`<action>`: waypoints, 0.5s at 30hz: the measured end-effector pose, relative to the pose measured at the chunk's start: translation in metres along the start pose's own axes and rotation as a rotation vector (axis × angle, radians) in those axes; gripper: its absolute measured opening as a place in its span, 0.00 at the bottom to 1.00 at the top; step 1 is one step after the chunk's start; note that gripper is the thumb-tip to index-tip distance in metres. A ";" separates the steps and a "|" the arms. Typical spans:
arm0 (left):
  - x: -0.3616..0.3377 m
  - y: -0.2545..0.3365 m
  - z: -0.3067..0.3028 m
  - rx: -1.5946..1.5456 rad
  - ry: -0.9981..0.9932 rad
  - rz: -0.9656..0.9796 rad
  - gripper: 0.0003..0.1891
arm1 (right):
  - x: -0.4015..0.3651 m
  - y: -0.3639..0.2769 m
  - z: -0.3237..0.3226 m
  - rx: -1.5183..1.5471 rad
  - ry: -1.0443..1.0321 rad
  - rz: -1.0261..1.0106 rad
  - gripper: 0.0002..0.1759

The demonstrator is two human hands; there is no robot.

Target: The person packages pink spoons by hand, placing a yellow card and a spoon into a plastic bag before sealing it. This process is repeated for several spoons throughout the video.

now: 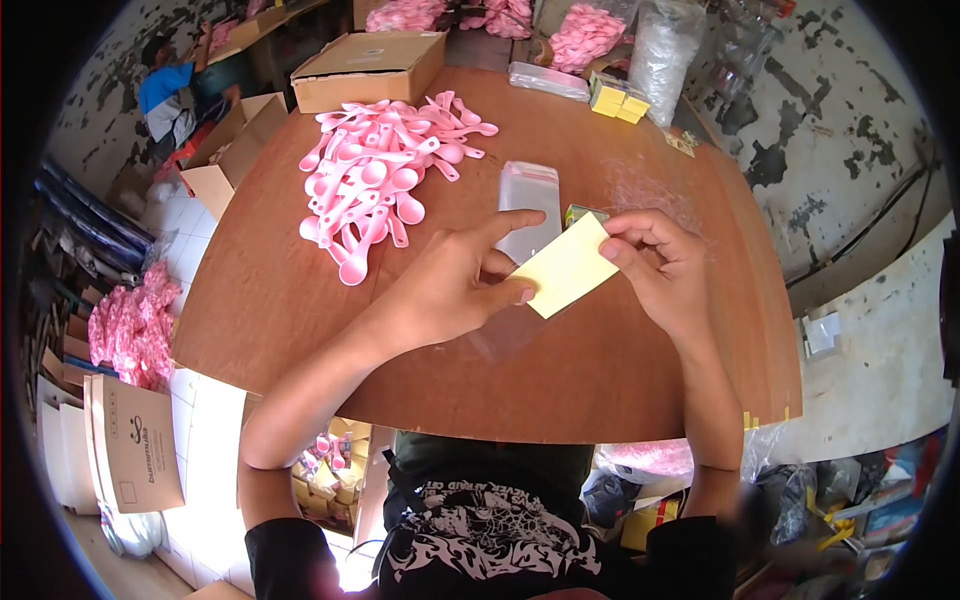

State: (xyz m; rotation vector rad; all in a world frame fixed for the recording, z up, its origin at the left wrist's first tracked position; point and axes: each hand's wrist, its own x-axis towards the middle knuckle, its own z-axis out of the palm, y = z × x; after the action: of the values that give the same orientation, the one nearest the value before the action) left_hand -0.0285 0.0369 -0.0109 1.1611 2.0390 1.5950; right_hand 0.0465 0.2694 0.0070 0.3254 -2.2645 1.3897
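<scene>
A plain yellow card (566, 268) is held tilted above the wooden table (440, 385) between both hands. My left hand (450, 285) pinches its lower left edge with the thumb, the index finger stretched out above. At the upper right corner, my right hand (660, 268) grips the card between thumb and fingers. Behind the card lies a stack of clear plastic bags (528, 190), partly covered by my left index finger and the card. Something small and greenish (577, 213) shows just past the card's top edge. To the left spreads a heap of pink plastic measuring spoons (375, 175).
At the table's far side stand a cardboard box (370, 70), a bundle of clear plastic (548, 82) and yellow card stacks (620, 98). Thin pinkish strips (650, 190) lie on the right. A person in a blue shirt (165, 90) is at the far left, near an open carton (235, 150).
</scene>
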 end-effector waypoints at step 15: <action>0.007 0.000 0.018 -0.033 0.093 0.162 0.15 | -0.011 -0.006 0.012 -0.060 -0.377 -0.100 0.10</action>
State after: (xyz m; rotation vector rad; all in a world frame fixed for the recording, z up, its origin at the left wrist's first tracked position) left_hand -0.0206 0.0542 -0.0153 1.2918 2.0108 1.7828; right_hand 0.0553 0.2553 0.0010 0.7233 -2.5401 1.2926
